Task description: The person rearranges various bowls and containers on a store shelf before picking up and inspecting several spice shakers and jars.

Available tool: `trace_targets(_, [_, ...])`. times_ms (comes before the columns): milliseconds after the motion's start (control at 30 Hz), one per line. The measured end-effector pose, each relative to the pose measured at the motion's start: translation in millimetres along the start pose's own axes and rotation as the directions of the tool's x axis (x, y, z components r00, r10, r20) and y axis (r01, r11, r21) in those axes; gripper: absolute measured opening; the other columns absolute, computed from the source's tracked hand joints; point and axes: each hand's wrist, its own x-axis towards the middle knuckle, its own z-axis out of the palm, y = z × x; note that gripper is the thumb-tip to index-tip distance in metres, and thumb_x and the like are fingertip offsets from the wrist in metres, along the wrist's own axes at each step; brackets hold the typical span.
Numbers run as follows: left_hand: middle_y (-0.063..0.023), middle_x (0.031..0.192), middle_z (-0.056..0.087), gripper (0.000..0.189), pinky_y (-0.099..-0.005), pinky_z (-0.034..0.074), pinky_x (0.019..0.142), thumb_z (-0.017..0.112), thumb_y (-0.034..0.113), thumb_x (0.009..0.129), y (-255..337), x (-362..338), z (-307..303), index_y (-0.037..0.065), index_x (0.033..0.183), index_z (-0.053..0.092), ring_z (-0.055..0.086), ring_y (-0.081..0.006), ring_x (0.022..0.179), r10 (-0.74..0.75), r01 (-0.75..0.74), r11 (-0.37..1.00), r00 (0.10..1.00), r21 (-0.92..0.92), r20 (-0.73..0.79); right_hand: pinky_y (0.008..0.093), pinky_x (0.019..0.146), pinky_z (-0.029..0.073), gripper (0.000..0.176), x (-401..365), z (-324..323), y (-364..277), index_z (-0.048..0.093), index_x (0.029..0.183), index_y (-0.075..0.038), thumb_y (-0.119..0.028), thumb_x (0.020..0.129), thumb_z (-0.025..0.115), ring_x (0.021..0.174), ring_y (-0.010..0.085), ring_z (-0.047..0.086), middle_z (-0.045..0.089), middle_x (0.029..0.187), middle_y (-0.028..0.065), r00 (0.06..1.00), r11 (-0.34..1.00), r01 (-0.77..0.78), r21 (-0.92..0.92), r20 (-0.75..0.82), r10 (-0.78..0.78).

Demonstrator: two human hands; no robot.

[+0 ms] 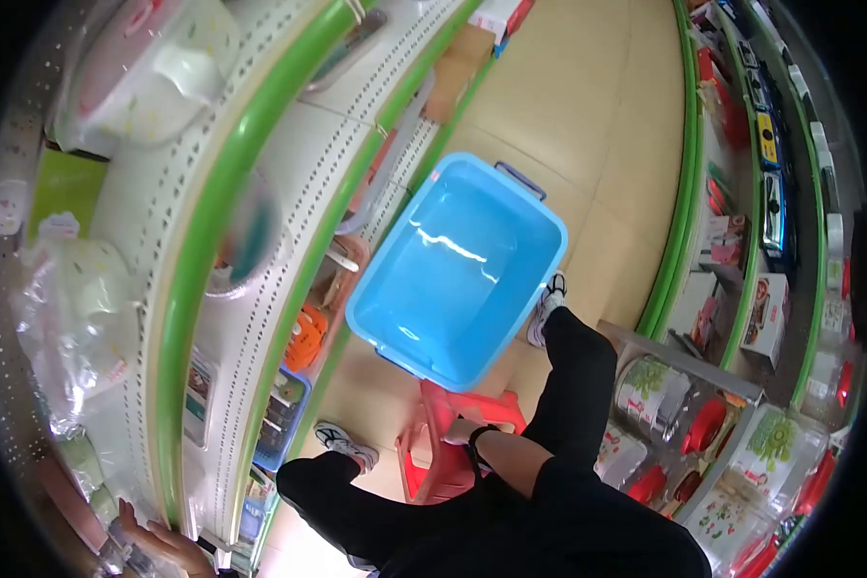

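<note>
A large, empty light-blue plastic tub [458, 275] with dark handles rests on a red plastic stool [448, 448] in a shop aisle. My right hand [458, 431], with a black band on its wrist, grips the stool's top edge just under the tub, and its fingers are partly hidden. My left hand [159, 547] is at the bottom left, against plastic-wrapped goods on the lowest visible shelf; the frame edge cuts it off, so its grip is unclear. My legs in black trousers and two sneakers [342, 443] stand on either side of the stool.
White perforated shelves with green edges [197, 289] curve along the left, holding wrapped plastic containers and an orange item [303, 339]. More green-edged shelves [689, 222] with boxed goods and tins stand on the right. Tan floor tiles [588, 106] run between them.
</note>
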Motion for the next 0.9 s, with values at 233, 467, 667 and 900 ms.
trace_targets(233, [-0.0276,0.144,0.053,0.061,-0.0533,0.04,0.113,0.031,0.041,0.113,-2.3,-7.6,6.2,-0.007,0.147,0.047,0.051,-0.0434,0.133,-0.072,0.073,0.997,0.997,0.034,-0.03,0.0453,0.104,0.05,0.063,1.8,-95.5,34.2,0.07,0.132,-0.001,-0.051,0.092,0.075,0.124,0.0363,0.066,0.068,0.138,0.0205,0.999,0.985,-0.011,0.172,0.039,0.005])
trace_targets(467, [-0.0286,0.146,0.049,0.058,-0.054,0.038,0.115,0.035,0.037,0.113,5.5,-10.1,8.0,-0.008,0.148,0.044,0.049,-0.0444,0.135,-0.082,0.082,0.997,0.995,-0.01,-0.054,0.0416,0.109,0.047,0.083,10.6,-124.3,76.5,0.056,0.149,-0.002,-0.047,0.085,0.085,0.131,0.0282,0.06,0.062,0.148,0.0167,0.995,0.899,0.085,0.43,-0.08,-0.056])
trace_targets(667, [-0.0302,0.15,0.045,0.059,-0.0549,0.034,0.119,0.037,0.037,0.11,9.9,-9.6,11.7,-0.008,0.147,0.043,0.045,-0.0475,0.14,-0.115,0.115,0.993,0.992,-0.009,-0.059,0.04,0.113,0.044,0.092,-1.5,-190.8,93.8,0.051,0.154,-0.003,-0.043,0.081,0.09,0.133,0.0265,0.056,0.061,0.149,0.014,0.991,0.861,0.091,0.501,0.037,-0.126])
trace_targets(900, [-0.0316,0.149,0.044,0.056,-0.0553,0.035,0.119,0.039,0.033,0.105,22.2,-7.9,13.9,-0.005,0.146,0.044,0.045,-0.0513,0.138,-0.163,0.165,0.986,0.984,0.024,-0.066,0.042,0.099,0.052,0.085,-13.5,-249.0,102.8,0.057,0.146,-0.008,-0.044,0.079,0.094,0.114,0.0229,0.062,0.067,0.132,0.0084,0.995,0.915,0.061,0.399,0.049,-0.088])
